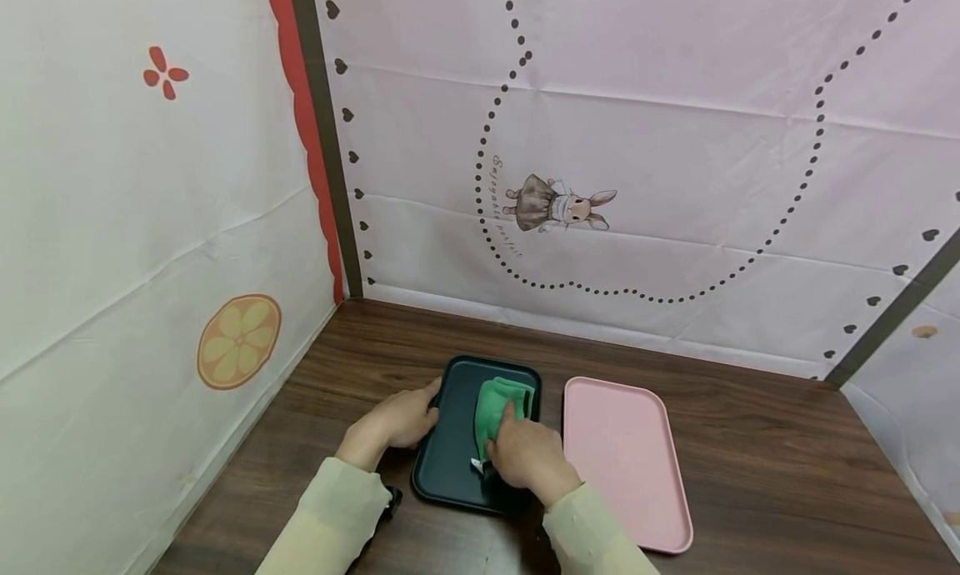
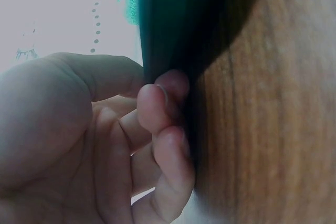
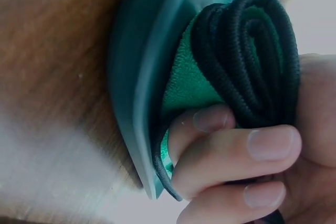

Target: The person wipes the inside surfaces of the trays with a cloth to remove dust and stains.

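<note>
A dark teal tray (image 1: 452, 467) lies on the wooden table. My left hand (image 1: 401, 417) grips its left rim; in the left wrist view the thumb lies at the rim and the curled fingers (image 2: 170, 161) are at the underside. A folded green cloth (image 1: 491, 404) with black edging and a small white tag lies on the tray. My right hand (image 1: 528, 458) holds this cloth against the tray's right part. Close up in the right wrist view, the fingers (image 3: 236, 150) curl round the cloth's rolled black-edged layers (image 3: 247, 61). The palm side is partly hidden.
A pink tray (image 1: 626, 458) lies just right of the teal tray, close to my right forearm. Printed cloth walls (image 1: 675, 183) rise at the back and on both sides of the brown wooden table (image 1: 787, 475).
</note>
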{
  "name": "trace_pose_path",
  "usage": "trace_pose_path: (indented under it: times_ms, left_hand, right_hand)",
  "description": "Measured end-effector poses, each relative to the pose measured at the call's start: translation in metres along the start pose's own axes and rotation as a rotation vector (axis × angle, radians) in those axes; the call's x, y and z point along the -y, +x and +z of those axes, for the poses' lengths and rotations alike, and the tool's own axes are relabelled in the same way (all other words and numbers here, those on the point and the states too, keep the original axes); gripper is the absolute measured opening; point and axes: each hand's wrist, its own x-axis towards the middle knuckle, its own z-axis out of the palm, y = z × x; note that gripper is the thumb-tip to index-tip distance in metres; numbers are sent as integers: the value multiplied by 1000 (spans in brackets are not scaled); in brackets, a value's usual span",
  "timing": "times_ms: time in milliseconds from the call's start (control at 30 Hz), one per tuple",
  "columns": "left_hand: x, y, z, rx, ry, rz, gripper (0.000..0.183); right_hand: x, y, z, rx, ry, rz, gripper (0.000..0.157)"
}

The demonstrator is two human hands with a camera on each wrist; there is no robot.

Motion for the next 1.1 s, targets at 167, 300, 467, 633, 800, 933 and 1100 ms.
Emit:
trace_pose_path:
  times_ms: [167,300,467,633,800,933,1100]
  left_hand:
    - [0,0,0,1,0,1,63]
    - [0,-1,0,0,1,2,63]
    - [1,0,-1,1,5,0,63]
    - [1,0,-1,4,5,-3,63]
    - [2,0,0,5,4,-6,63]
    - [2,0,0,5,0,-4,63]
    - [2,1,-1,16,12,-9,63]
  right_hand:
    - [-2,5,-2,14,7,8,75]
    - [-2,8,-3,24,15,13,75]
    - [-4,13,-5,32,6,9,76]
    - [-5,18,-7,46,2,12,76]
    - [-6,24,-8,56,-4,22,77]
    - [-7,28,-9,60,-4,25,76]
    - [-8,32,-11,68,1,21,76]
